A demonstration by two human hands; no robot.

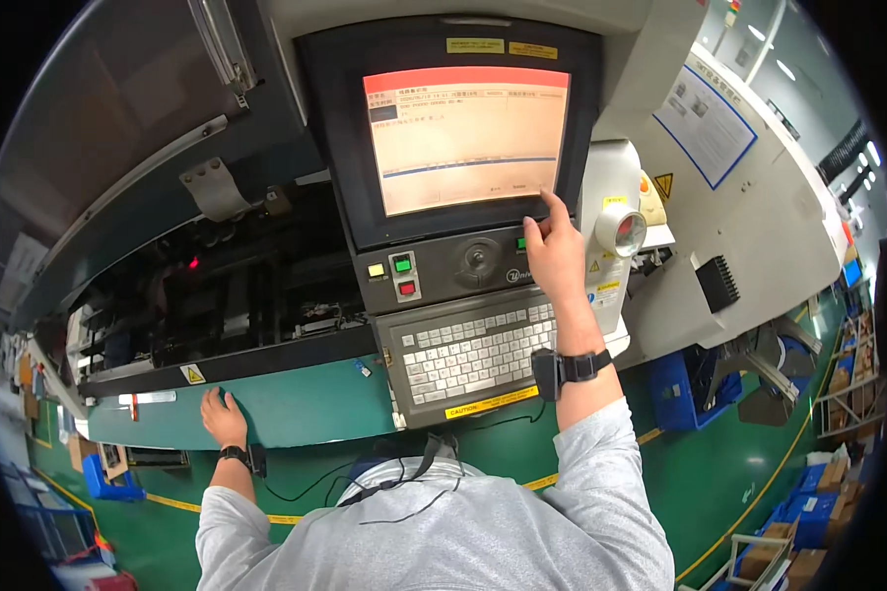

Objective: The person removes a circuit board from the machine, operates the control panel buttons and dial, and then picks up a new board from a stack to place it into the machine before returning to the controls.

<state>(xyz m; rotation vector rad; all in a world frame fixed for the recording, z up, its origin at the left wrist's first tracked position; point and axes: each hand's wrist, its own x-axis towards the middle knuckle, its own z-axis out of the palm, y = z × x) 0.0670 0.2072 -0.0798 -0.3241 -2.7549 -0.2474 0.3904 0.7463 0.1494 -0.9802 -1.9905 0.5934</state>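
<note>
My right hand (557,254) reaches up to the lower right corner of a lit screen (468,123) with a red top bar. Its index finger is stretched out at the screen, apparently touching it, and the thumb stands apart; nothing is held. Below the screen, a dark panel (443,271) carries green, red and yellow buttons and a round knob. Under that panel sits a white-keyed keyboard (483,355). My left hand (225,418) rests on the green ledge (301,399) along the machine's front, fingers spread and empty.
Left of the screen, the machine's dark interior (217,305) lies open under a raised cover (148,79). A small blue item (362,367) lies on the ledge near the keyboard. Blue bins (685,389) stand on the green floor at the right. A cable (310,490) runs from my left wrist.
</note>
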